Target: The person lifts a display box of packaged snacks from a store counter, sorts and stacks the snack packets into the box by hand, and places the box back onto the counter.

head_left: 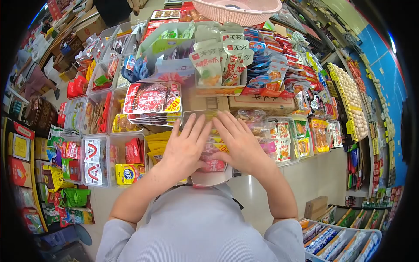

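Note:
Both hands lie side by side over a clear plastic bin (pixel 212 178) of red and pink snack packets (pixel 214 165) at the near edge of the display. My left hand (pixel 187 146) has its fingers spread, pointing forward over the bin's left part. My right hand (pixel 238 142), also with fingers spread, rests over the right part, its thumb on or just above the packets. The two index fingers nearly meet. Left of my left hand are yellow packets (pixel 158 146). A stack of red trays with a 10% label (pixel 152 98) stands beyond it.
Pouches (pixel 235 61) stand in boxes ahead, with a pink basket (pixel 238 12) behind them. Clear bins (pixel 95 161) of snacks line the left. Egg trays (pixel 349 102) are at the right, and a bin of packs (pixel 340 240) is low right. Another person (pixel 37 78) is far left.

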A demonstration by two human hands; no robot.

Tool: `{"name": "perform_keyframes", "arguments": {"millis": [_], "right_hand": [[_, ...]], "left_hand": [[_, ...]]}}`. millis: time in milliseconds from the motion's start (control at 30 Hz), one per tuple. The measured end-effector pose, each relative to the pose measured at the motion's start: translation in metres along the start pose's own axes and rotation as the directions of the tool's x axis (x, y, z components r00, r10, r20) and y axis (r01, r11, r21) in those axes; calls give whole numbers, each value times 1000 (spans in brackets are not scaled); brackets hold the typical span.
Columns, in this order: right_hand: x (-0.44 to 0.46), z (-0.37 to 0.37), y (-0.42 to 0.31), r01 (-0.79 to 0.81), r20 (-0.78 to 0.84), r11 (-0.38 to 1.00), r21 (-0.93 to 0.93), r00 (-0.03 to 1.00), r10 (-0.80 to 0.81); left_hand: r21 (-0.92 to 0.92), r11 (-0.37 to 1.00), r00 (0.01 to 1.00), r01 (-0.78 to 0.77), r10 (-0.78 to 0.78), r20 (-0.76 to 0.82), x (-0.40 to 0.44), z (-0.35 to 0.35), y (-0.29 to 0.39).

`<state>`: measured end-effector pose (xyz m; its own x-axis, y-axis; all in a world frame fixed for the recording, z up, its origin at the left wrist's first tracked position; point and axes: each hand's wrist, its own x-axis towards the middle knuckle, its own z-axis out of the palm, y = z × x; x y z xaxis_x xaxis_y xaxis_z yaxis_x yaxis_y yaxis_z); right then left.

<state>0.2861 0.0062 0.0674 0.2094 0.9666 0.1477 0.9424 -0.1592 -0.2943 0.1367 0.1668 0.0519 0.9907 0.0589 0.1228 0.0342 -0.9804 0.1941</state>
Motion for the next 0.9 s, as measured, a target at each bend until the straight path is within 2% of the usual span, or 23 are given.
{"name": "perform_keyframes", "arguments": {"millis": [233,400,600,700,900], "right_hand": [[-5,9,-4,3,-11,992,-127,1000,-5],[-8,7,-9,16,-25,980,-197,999,-21],[-12,8,-14,16,-96,979,-204,995,-36],[-13,9,-16,36,-123,981,-192,991,-60],[-13,13,-20,51,-156,973,-227,984,-88]], "left_hand": [[11,1000,1000,24,-24,-12,-4,-3,4],[-45,999,999,18,-19,-38,-5,-6,10],[54,999,999,-1,3,-46,0,2,15],[59,998,990,-29,37,-138,0,5,15],[150,988,990,20,2,-142,-3,15,17]]}}
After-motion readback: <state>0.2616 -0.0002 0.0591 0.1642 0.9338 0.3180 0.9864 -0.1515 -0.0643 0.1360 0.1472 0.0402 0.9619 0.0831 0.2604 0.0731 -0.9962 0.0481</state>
